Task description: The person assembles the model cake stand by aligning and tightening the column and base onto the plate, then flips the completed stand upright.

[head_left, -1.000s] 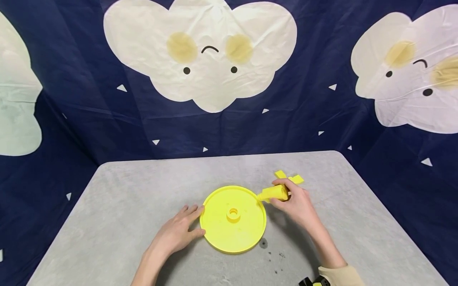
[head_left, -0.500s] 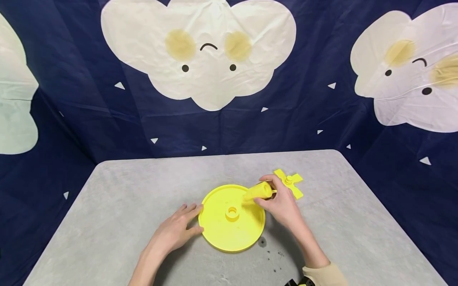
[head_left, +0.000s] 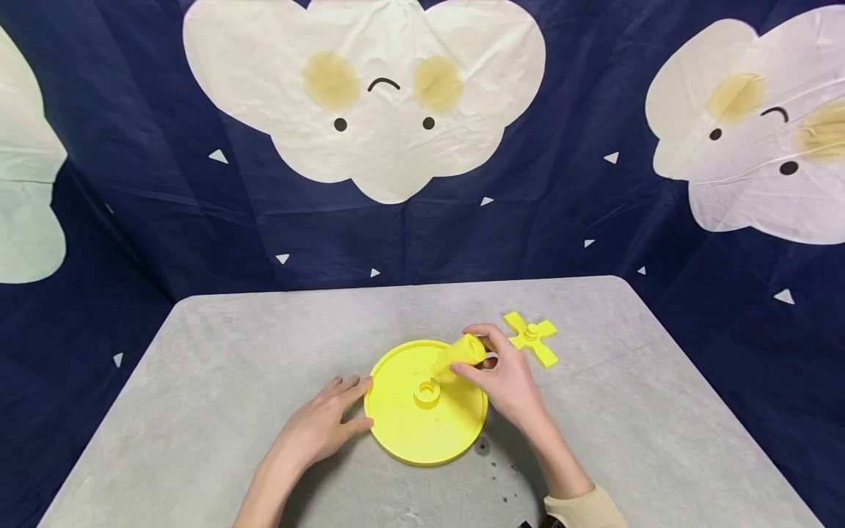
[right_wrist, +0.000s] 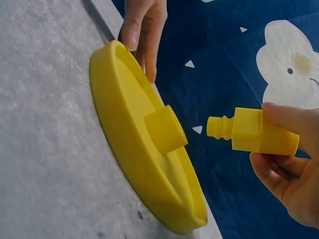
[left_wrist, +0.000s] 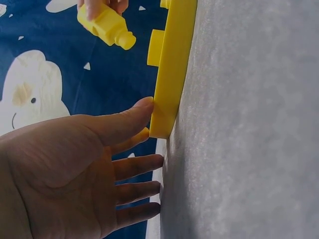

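Yellow disc [head_left: 412,436]: above it, right hand [head_left: 507,378] pinches a peg [head_left: 465,350]; left hand [head_left: 322,422], fingers spread, touches the disc's edge.

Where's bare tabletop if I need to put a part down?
Two wide patches of the table: left of the left hand, and right of the four-armed yellow piece. A strip also runs behind the round yellow base, up to the dark blue curtain. Crowded: the base's far right, where the right hand holds the yellow stem above it.
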`<state>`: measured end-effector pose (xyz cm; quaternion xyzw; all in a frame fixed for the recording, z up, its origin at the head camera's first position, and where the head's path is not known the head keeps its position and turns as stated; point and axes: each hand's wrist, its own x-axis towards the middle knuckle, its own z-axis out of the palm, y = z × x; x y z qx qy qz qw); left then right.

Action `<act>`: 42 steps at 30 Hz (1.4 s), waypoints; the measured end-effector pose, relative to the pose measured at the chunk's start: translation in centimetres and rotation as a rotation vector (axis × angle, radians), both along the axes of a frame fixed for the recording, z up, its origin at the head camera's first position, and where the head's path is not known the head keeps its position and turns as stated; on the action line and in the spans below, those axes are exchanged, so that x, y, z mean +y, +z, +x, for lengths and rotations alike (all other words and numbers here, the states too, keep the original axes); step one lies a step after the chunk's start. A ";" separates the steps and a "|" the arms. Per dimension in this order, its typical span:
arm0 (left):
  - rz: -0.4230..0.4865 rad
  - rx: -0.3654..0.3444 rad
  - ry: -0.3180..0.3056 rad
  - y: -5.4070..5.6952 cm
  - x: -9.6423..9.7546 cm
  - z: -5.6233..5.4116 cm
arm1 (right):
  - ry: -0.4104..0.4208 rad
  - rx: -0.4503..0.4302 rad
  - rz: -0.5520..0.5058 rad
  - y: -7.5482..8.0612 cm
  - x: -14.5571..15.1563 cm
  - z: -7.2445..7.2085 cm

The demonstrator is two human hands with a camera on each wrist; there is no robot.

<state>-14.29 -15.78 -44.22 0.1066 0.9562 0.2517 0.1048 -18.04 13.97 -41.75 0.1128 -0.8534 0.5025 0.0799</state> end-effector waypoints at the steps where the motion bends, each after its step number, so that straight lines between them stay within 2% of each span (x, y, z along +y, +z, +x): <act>1: 0.004 0.000 -0.001 0.0 0.0 0.0 | 0.005 0.000 -0.003 0.0 -0.1 0.1; 10: 0.015 0.012 -0.024 -0.1 -0.5 0.0 | 0.078 0.039 0.008 -0.4 -1.1 0.4; 16: 0.018 -0.001 -0.027 -0.2 -0.5 -0.2 | 0.132 0.033 -0.004 -0.6 -1.3 0.3; 25: 0.058 -0.036 -0.023 -0.4 -0.3 -0.2 | 0.201 0.049 0.046 -0.8 -1.8 0.6; 37: 0.068 0.005 -0.024 -0.5 0.0 0.0 | 0.225 0.078 0.109 -1.6 -2.3 0.8; 42: 0.076 0.001 -0.022 -0.5 0.0 0.0 | 0.234 0.090 0.127 -1.8 -2.5 0.9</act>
